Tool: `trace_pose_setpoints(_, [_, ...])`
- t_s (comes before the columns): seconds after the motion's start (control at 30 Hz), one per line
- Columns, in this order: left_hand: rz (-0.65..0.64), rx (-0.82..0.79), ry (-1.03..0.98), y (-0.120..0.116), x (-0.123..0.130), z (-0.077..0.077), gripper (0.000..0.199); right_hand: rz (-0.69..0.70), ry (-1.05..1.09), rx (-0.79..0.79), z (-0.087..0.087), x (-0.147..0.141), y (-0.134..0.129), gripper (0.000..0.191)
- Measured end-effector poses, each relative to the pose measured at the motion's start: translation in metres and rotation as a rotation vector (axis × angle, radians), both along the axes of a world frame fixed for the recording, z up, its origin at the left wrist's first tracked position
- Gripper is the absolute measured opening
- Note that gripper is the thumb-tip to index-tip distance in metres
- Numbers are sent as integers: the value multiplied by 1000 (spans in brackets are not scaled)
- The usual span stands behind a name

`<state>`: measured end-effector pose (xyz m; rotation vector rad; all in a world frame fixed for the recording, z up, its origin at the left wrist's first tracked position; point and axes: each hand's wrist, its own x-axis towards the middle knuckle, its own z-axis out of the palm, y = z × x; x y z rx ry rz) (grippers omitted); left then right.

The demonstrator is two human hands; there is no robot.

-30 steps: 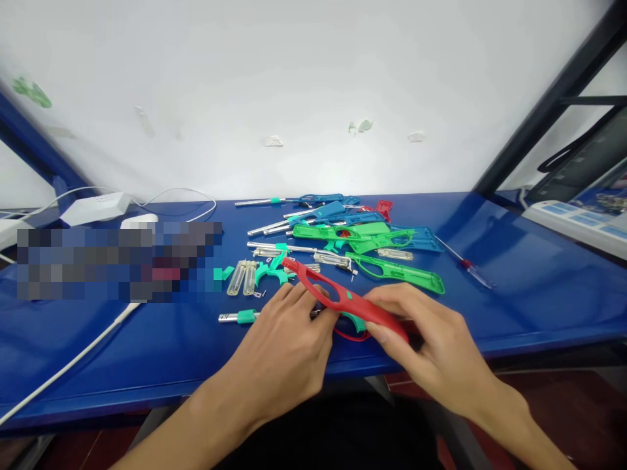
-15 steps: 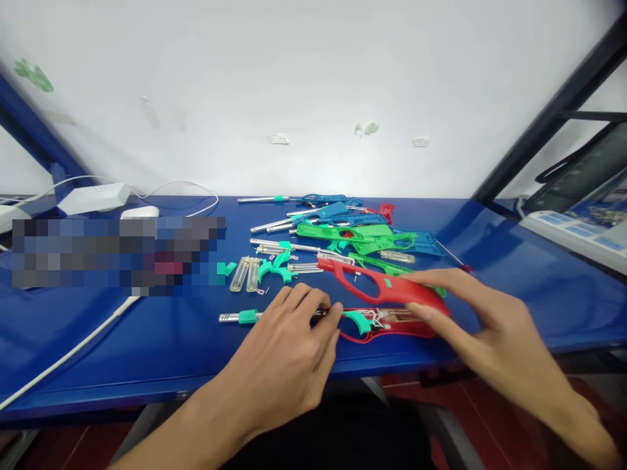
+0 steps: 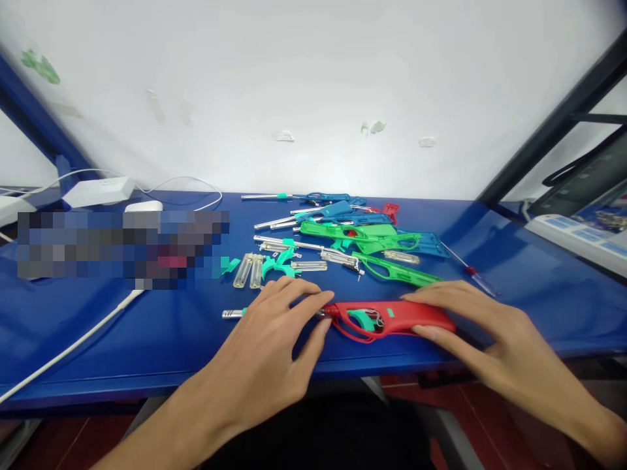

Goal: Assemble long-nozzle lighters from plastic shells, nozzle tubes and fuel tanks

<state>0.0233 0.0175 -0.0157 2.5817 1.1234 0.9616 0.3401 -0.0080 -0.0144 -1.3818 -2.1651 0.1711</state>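
Observation:
A red long-nozzle lighter (image 3: 411, 318) lies at the front of the blue desk, its upper half-shell resting over the lower one. The two halves do not line up at the trigger loop. A teal trigger (image 3: 363, 320) and thin white wires show through the opening. My left hand (image 3: 279, 333) pinches the lighter's neck, where the metal tube meets the red body, and covers most of the tube. The tube's silver tip (image 3: 232, 314) sticks out at the left. My right hand (image 3: 490, 326) grips the broad end of the red shell between thumb and fingers.
Behind lie green shell halves (image 3: 399, 269), blue lighter parts (image 3: 333, 210), clear fuel tanks (image 3: 249, 271) and teal triggers (image 3: 281, 261). A screwdriver (image 3: 473, 271) rests at right. White cables (image 3: 73, 343) and an adapter (image 3: 100, 191) sit at left, beside a blurred-out patch. A power strip (image 3: 578, 241) is far right.
My right hand has brought the red upper half-shell down and toward me onto the lower half, covering the inner parts. My left hand stays at the neck.

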Motion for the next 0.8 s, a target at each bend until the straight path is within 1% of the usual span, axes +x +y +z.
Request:
trace_pose_setpoints(0.2, [-59, -19, 8, 4, -4, -2, 24, 27, -26, 2, -1, -9, -3, 29])
trace_pose_setpoints(0.57, [-89, 14, 40, 8, -5, -8, 23, 10, -42, 3, -7, -8, -1, 30])
trace_pose_setpoints(0.7, [-91, 20, 54, 9, -4, -8, 22, -12, -51, -20, -8, -9, -1, 30])
trace_pose_setpoints(0.8, [-98, 25, 64, 8, -3, -8, 23, -21, -55, -1, -9, -8, -1, 30])
